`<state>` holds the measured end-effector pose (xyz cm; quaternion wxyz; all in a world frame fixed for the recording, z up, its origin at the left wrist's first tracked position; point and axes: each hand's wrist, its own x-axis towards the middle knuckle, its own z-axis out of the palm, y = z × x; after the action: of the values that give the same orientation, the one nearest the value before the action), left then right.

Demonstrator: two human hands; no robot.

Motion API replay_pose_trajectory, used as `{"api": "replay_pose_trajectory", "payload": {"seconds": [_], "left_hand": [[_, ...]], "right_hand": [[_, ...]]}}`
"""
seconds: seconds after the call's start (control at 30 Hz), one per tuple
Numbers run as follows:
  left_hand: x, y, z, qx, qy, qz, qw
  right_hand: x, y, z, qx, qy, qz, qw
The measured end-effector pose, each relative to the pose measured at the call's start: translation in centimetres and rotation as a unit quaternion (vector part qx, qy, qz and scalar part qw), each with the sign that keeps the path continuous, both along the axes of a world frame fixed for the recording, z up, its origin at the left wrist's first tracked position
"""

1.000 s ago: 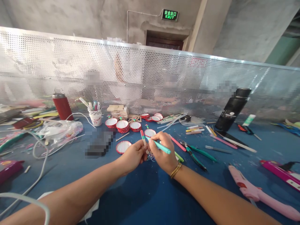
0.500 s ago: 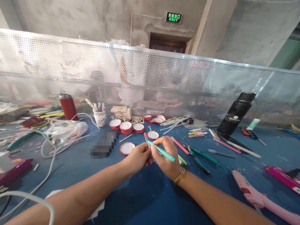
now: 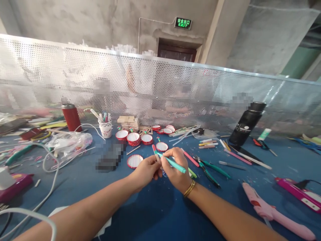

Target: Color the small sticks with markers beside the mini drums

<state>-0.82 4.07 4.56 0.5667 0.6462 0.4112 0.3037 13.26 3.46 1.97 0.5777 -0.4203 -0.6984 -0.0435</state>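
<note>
My left hand [image 3: 146,170] pinches a small flat stick [image 3: 154,149] with a red end pointing up and away. Closed around a turquoise marker pen [image 3: 177,165], my right hand [image 3: 178,174] holds the pen's tip end at the stick. Whether the tip touches it is too small to tell. Just beyond both hands lies a round red-rimmed white dish [image 3: 162,146], with a second such dish [image 3: 134,161] to the left of my left hand. A pink marker [image 3: 190,158] and green-handled pliers [image 3: 209,172] lie right of my right hand.
Stacked red-rimmed dishes [image 3: 133,139] and a paper cup of pens [image 3: 105,129] stand further back. A red bottle [image 3: 71,117], a tilted black bottle [image 3: 247,124], a blurred dark flat object [image 3: 111,156], a pink glue gun [image 3: 273,212] and white cables [image 3: 54,187] surround the work area.
The whole view has shifted slightly, with table items appearing a little further left. Both hands keep the same hold on the stick and marker pen, and the pen has barely moved.
</note>
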Motion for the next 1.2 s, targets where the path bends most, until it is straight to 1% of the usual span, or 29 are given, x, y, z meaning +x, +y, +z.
{"api": "replay_pose_trajectory", "payload": {"seconds": [0.17, 0.3, 0.53, 0.77, 0.9, 1.1, 1.2], "left_hand": [[0.01, 0.06, -0.14, 0.020, 0.002, 0.004, 1.000], [-0.03, 0.25, -0.39, 0.034, 0.005, 0.005, 0.999], [-0.04, 0.46, -0.64, 0.028, 0.001, 0.003, 1.000], [-0.04, 0.39, -0.49, 0.028, 0.014, -0.003, 0.999], [0.02, 0.33, -0.47, 0.033, 0.014, -0.003, 0.999], [-0.06, 0.39, -0.56, 0.030, 0.006, -0.005, 1.000], [-0.10, 0.47, -0.66, 0.033, 0.001, -0.004, 0.999]], "right_hand": [[-0.09, -0.18, 0.11, -0.006, -0.003, 0.015, 1.000], [-0.12, -0.09, 0.32, -0.009, -0.013, 0.010, 1.000], [0.25, 0.40, 0.11, -0.016, -0.004, -0.014, 1.000], [-0.21, -0.16, 0.41, 0.003, -0.009, 0.014, 1.000], [-0.27, -0.11, 0.56, 0.006, -0.019, 0.007, 1.000], [0.12, 0.21, 0.40, 0.009, 0.000, -0.011, 1.000], [0.00, 0.04, 0.45, 0.016, -0.003, -0.001, 1.000]]}}
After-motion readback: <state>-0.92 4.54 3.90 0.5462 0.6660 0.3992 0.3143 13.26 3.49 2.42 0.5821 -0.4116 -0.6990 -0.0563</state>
